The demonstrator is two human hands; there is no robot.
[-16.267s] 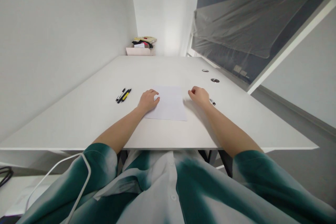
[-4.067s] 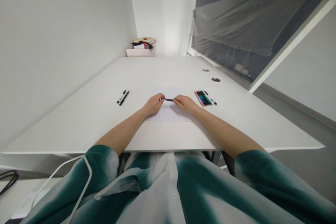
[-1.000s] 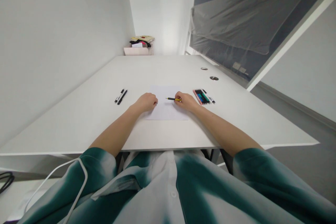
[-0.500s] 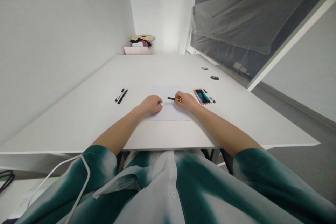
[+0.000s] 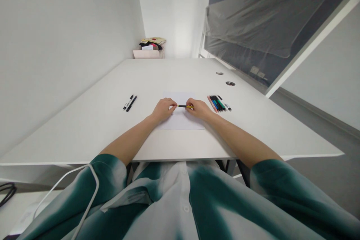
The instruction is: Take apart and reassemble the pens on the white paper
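A black and yellow pen (image 5: 182, 106) lies level between my hands, above a white sheet of paper (image 5: 181, 122). My right hand (image 5: 198, 108) pinches its yellow end. The fingertips of my left hand (image 5: 164, 109) are closed on the other end, at the tip. Something small shows under my left fingers, too small to make out. To the right of the paper, several pens and markers (image 5: 218, 103) lie side by side, pink, black, blue and green among them. Two pens (image 5: 131, 103), mostly black, lie left of the paper.
A pale pink box (image 5: 146, 54) with cloth and papers stands at the far end of the white table (image 5: 180, 146). Two round metal fittings (image 5: 230, 83) are set in its right side. A white cable (image 5: 94, 180) crosses my left sleeve.
My left hand has moved slightly up and right, and its fingers have closed on the pen's tip. My right hand has hardly moved and still holds the pen.
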